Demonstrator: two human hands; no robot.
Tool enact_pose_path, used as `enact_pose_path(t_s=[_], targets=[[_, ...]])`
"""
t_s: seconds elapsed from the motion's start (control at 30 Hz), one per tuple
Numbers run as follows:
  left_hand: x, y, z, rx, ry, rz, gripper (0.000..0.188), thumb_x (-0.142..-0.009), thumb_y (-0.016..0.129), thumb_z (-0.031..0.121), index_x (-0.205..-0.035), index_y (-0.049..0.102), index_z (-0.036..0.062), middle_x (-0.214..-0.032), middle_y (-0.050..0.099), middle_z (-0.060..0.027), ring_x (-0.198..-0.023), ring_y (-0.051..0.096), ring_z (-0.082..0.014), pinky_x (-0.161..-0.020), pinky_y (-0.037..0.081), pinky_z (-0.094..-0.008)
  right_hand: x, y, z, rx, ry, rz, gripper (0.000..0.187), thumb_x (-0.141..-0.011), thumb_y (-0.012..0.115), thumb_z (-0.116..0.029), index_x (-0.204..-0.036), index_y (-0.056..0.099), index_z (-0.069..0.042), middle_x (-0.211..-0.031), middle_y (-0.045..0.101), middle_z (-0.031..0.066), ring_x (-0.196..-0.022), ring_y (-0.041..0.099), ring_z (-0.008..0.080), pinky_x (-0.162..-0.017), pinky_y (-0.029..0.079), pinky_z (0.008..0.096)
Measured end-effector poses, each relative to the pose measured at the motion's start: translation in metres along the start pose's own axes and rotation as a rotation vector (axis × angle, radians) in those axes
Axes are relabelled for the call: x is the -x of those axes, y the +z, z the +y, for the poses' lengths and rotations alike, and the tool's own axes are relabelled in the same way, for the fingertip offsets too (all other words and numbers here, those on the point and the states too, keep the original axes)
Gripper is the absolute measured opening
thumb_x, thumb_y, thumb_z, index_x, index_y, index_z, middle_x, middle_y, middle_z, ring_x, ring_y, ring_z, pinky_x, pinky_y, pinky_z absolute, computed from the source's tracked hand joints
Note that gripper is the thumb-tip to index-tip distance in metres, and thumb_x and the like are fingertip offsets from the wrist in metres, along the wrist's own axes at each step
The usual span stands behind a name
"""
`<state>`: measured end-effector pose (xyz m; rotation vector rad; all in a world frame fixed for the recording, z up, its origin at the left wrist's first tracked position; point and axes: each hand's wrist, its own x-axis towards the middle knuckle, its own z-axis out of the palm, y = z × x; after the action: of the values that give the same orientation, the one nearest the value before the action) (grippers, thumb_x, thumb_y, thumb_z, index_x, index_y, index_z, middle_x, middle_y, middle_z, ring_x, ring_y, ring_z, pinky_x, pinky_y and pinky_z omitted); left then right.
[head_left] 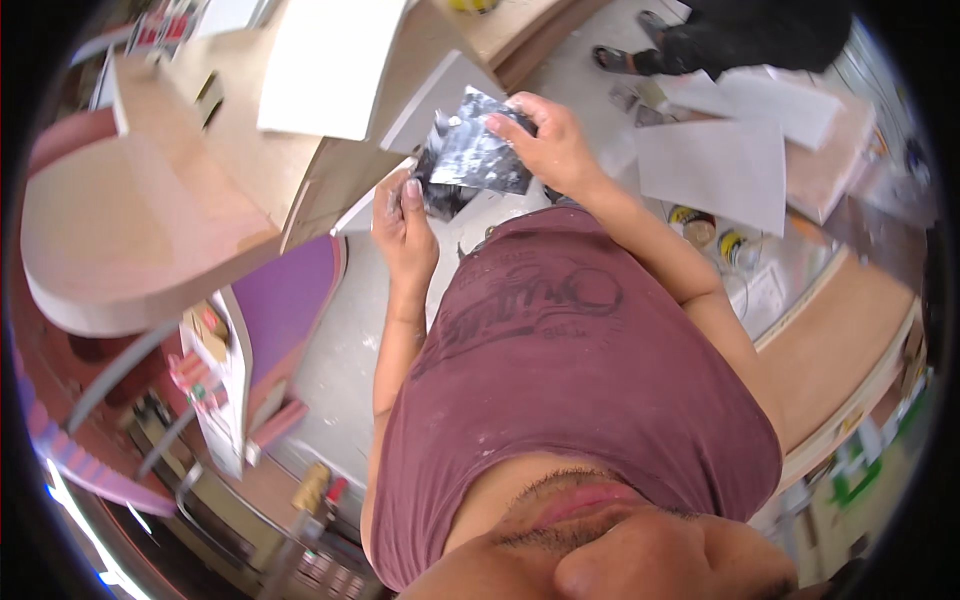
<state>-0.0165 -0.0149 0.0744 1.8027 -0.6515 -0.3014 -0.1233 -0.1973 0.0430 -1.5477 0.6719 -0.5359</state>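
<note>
Left hand pinching lower corner of grey sandpaper sheet, right hand gripping upper edge, sheet slanting lower-left to upper-right

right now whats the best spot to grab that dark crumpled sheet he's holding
Pinch the dark crumpled sheet at opposite edges, as now: right hand on the upper edge from the right, left hand on the lower corner from below. It looks thin and limp, so two-edge grips probably keep it spread.

Crumpled dark grey sheet, possibly worn sandpaper, dusted with white, held up between both hands, bent and tilted, above the pale floor
</note>
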Motion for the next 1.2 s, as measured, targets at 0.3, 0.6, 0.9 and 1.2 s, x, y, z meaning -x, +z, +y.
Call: enact_pose_path(t_s=[0.3, 0.6, 0.9, 1.2], targets=[[0.022, -0.062, -0.048, 0.111, -0.179, -0.216, 0.019, -0.101, 0.049, 0.016, -0.104, 0.057, -0.0016, -0.089, 0.058, -0.002, -0.08, 0.052, -0.0076, -0.072, 0.045, -0.0233, 0.112, -0.037, 0.021, -0.177, 0.306, 0.253, 0.032, -0.095, 0.059, -0.034, -0.101, 0.064, -0.003, -0.084, 0.061, -0.0007, -0.073, 0.054, 0.009, -0.071, 0.046, 0.0254], [0.023, -0.117, -0.119, 0.458, -0.527, -0.295, 0.014, -0.098, 0.051, 0.014, -0.105, 0.057, 0.0031, -0.094, 0.057, -0.0004, -0.088, 0.056, -0.0088, -0.076, 0.049, -0.026, 0.404, -0.05, 0.236, 0.254, 0.969, 0.587, 0.031, -0.09, 0.063, -0.033, -0.097, 0.067, -0.003, -0.088, 0.066, 0.007, -0.081, 0.062, 0.0159, -0.07, 0.05, 0.0349], [0.021, -0.122, -0.129, 0.669, -0.618, -0.339, 0.025, -0.094, 0.046, 0.015, -0.112, 0.056, 0.0026, -0.109, 0.062, -0.0091, -0.101, 0.061, -0.0231, -0.089, 0.05, -0.0384, 0.43, -0.042, 0.291, 0.666, 0.995, 0.816, 0.037, -0.085, 0.064, -0.04, -0.081, 0.068, -0.003, -0.065, 0.063, 0.0171, -0.059, 0.062, 0.0255, -0.056, 0.048, 0.04], [-0.002, -0.152, -0.141, 0.75, -0.731, -0.279, 0.023, -0.095, 0.045, 0.028, -0.092, 0.054, 0.0072, -0.059, 0.042, 0.0012, -0.043, 0.039, -0.0107, -0.037, 0.029, -0.0244, 0.476, -0.11, 0.261, 0.922, 0.683, 1.075, 0.038, -0.09, 0.057, -0.032, -0.106, 0.067, 0.001, -0.096, 0.068, 0.0241, -0.089, 0.066, 0.0349, -0.08, 0.051, 0.04]])
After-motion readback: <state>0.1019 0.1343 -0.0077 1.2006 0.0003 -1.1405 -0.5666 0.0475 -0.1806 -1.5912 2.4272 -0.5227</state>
